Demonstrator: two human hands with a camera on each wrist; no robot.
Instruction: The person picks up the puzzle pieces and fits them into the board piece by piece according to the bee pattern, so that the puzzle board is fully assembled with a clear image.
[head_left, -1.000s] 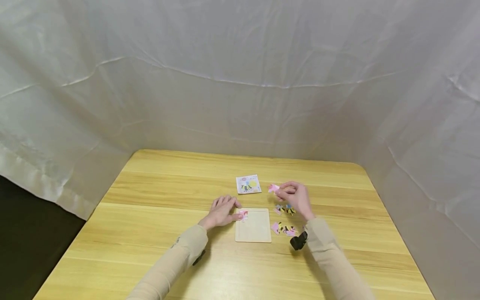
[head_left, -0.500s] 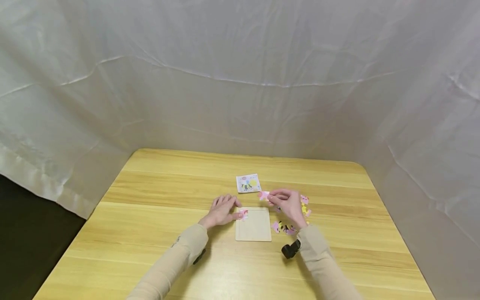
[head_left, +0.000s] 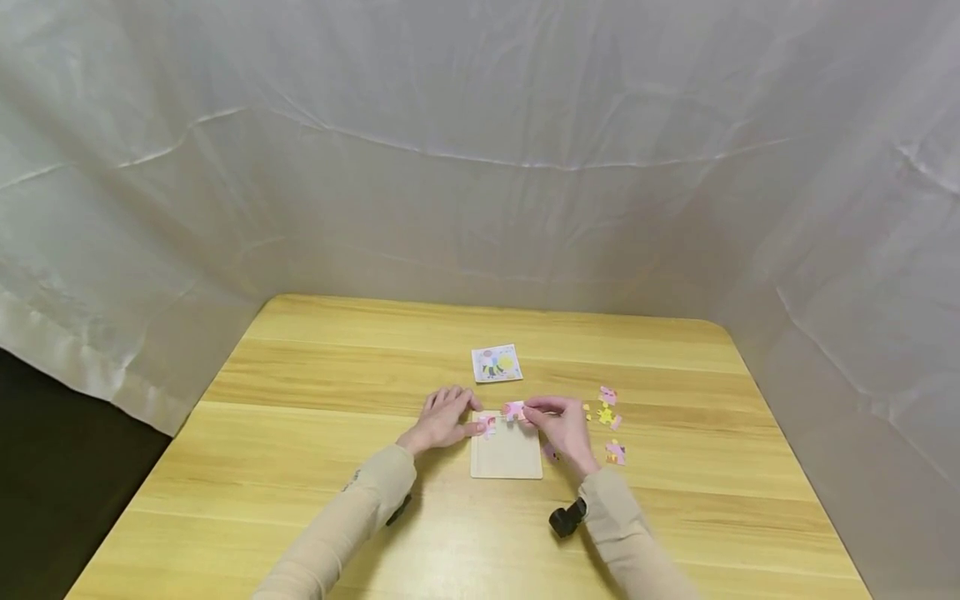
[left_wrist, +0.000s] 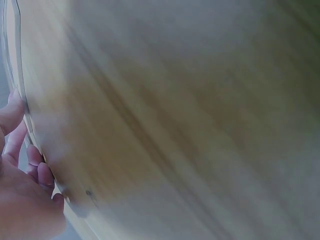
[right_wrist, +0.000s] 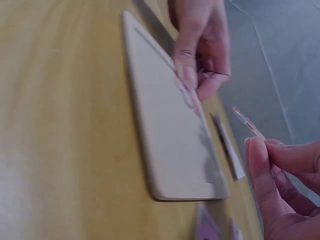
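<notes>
Head view, from the near edge of the table [head_left: 300,517] outward: both sleeves reach in toward the pale puzzle tray [head_left: 507,454], which lies flat at the table's middle, its long axis running near to far. The right hand [head_left: 561,427] hovers over the tray's far right corner and pinches a pink puzzle piece [head_left: 514,410] between thumb and fingertips, clear of the board and just right of the piece already seated [head_left: 487,427] in the far left corner. The left hand [head_left: 444,421] lies with straight fingers on the table at the tray's left edge, a fingertip touching that seated piece. Loose pieces [head_left: 609,417] lie scattered to the right of the tray. Farther back, well apart, lies the picture card [head_left: 497,363].
</notes>
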